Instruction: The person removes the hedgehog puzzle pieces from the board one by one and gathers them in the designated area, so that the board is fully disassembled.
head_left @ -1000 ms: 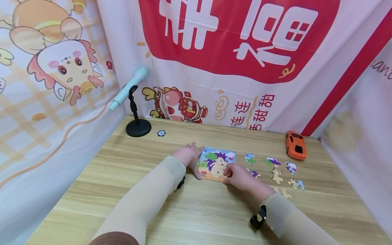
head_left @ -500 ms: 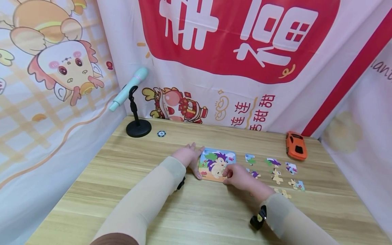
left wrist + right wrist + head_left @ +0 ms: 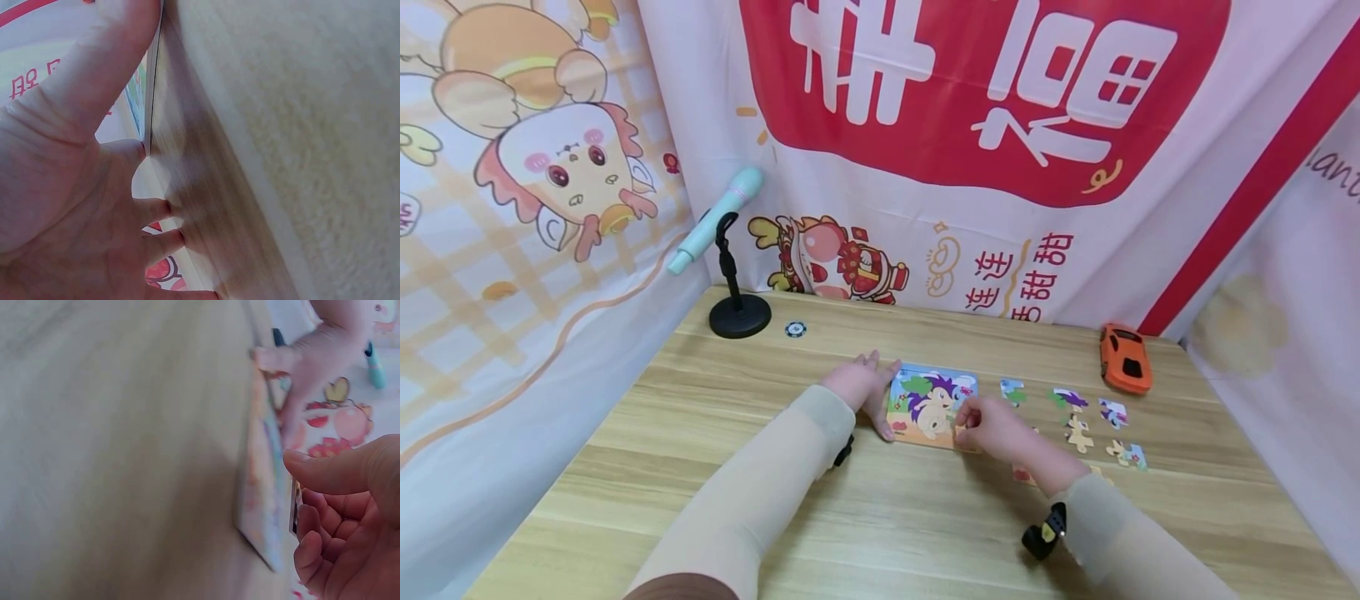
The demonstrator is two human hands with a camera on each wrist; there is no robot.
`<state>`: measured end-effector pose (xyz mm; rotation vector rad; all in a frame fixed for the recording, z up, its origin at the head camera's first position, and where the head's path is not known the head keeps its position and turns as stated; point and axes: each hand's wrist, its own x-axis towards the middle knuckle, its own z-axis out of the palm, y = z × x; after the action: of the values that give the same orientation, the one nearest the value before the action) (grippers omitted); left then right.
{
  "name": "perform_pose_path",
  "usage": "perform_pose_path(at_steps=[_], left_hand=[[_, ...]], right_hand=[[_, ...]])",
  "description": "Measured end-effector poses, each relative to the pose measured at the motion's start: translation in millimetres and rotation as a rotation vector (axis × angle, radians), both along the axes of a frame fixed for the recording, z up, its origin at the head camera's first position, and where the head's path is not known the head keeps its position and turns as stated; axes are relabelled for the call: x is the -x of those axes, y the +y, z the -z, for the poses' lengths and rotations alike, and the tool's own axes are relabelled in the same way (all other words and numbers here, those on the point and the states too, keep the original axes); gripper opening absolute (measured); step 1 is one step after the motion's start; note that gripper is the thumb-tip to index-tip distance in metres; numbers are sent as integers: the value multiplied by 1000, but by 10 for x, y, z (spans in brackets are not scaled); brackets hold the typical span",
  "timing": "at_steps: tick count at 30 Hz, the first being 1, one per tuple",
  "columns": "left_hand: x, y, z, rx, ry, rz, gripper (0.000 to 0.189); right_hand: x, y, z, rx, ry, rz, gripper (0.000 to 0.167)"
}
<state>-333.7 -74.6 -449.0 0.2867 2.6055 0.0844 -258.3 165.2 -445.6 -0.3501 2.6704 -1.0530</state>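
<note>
A puzzle board (image 3: 921, 435) with a cartoon of a purple-haired figure lies flat on the wooden table. My left hand (image 3: 859, 385) rests at its left side, thumb and forefinger on the edge; the left wrist view shows the spread fingers (image 3: 159, 245) reaching down to the table. Over the board's lower right part, my right hand (image 3: 996, 429) pinches a small puzzle piece (image 3: 294, 507) between thumb and curled fingers, above the board surface in the right wrist view. The piece's printed face is mostly hidden there.
Several loose puzzle pieces (image 3: 1078, 433) lie right of the board, some partly behind the right hand. An orange toy car (image 3: 1125, 358) stands at the back right. A black stand (image 3: 739, 315) holds a mint microphone (image 3: 718, 218) at the back left, near a round chip (image 3: 795, 329).
My right hand has shifted slightly right, uncovering the board's lower right corner. It now covers a purple piece and reveals a reddish one below. The left hand has stayed in place.
</note>
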Motion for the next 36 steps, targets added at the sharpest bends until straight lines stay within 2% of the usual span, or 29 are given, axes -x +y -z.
perform_pose_path(at_steps=[5,9,14,18,24,30,33,36], left_hand=[[100,-3,131,14,2,10,152],[147,-5,197,6,-5,4,153],[160,-15,224,2,-2,3,154],[177,-22,242,3,2,11,154],[209,-12,240,-10,-16,2,155],[137,-15,137,-16,-18,-1,151],[101,-19,100,-28,-11,4,150],[101,-19,111,-41,-10,3,150]], right_hand=[[-21,374,-296,5,75,-29,16],[-117,821,-517,-36,111,-25,16],[-283,1425,-610,-90,82,-29,18],[-410,1813,-517,-110,11,-39,20],[-596,2194,-214,-138,-57,-64,20],[-720,2319,7,-89,-61,-84,21],[-726,2331,61,-61,-90,-69,23],[-722,2340,87,-65,-112,-49,26]])
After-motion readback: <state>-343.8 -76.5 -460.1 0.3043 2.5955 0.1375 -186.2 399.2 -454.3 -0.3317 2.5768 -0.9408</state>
